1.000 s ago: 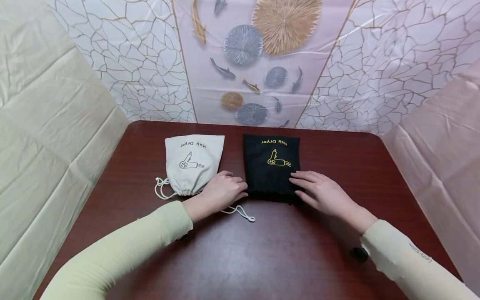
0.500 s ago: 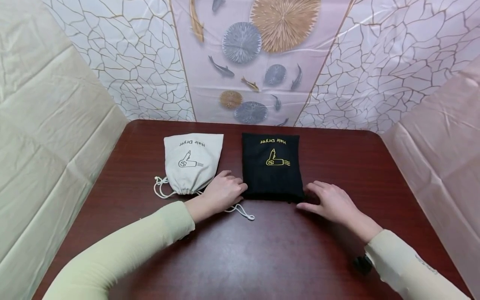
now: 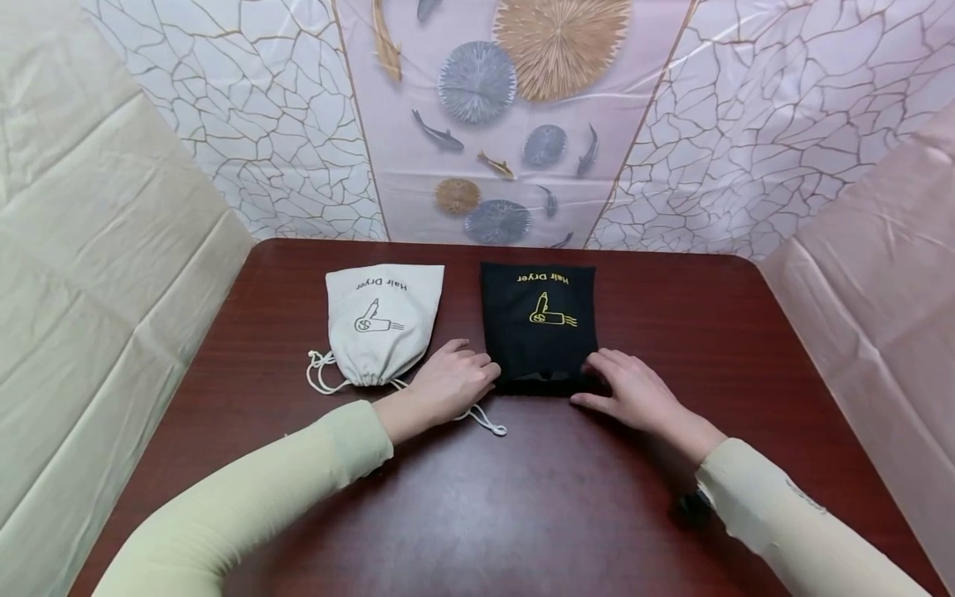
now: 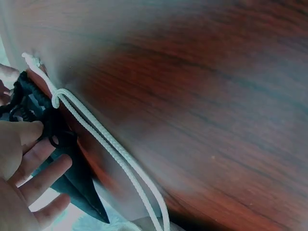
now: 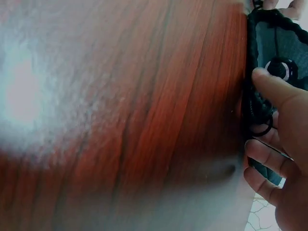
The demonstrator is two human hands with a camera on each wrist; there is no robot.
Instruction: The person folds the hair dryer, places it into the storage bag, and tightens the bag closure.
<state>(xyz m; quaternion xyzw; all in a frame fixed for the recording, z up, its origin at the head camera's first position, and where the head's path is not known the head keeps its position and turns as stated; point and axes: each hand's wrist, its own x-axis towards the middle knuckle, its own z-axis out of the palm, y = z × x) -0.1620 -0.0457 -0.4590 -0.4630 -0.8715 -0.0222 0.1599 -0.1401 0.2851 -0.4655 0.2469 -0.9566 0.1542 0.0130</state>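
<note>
A black drawstring bag (image 3: pixel 539 344) with a yellow "Hair Dryer" print lies flat, its mouth facing me. At the mouth's left corner my left hand (image 3: pixel 453 383) pinches the fabric. My right hand (image 3: pixel 640 391) grips the right corner, thumb over the rim and fingers underneath. Between the hands the mouth gapes a little. Through it, the right wrist view shows a round dark part with a pale ring (image 5: pixel 279 69) inside. Black cord loops (image 4: pixel 62 137) hang at the bag's edge. My left forearm passes over the drawstring of a white bag (image 3: pixel 384 323).
The white bag, printed with the same dryer picture, lies left of the black one. Its white cord (image 4: pixel 115 149) trails over the brown table (image 3: pixel 477 497) under my left wrist. Patterned cloth (image 3: pixel 500 124) stands behind the table, with plain cloth at both sides.
My right hand moved off the bag's right side to the right, then came back left onto its corner. The bag's mouth now gapes. My left hand has barely shifted.
</note>
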